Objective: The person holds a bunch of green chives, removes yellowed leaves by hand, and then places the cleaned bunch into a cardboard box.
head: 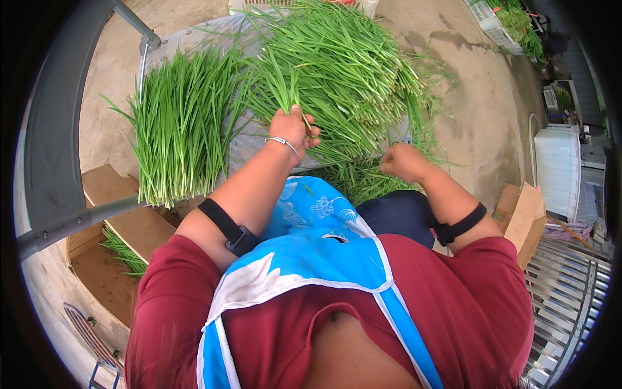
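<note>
My left hand (291,130) is closed around a few Chinese chives (285,90), their green leaves pointing away from me. It sits in front of a large heap of chives (340,73), whose pale cut ends face right. A combed layer of chives (182,116) lies to the left, its stem ends overhanging the near edge of the grey-covered surface (249,142). My right hand (406,163) hovers at the heap's near right side with curled fingers; whether anything is pinched there is hidden. Loose chive leaves (364,180) lie below it, by my lap.
A grey metal-framed fabric panel (60,121) rises at the left. Below it, a cardboard box (97,287) contains more chives. Another cardboard box (527,219) and a slatted metal rack (563,287) stand at the right. A white crate of greens (495,26) sits farther back.
</note>
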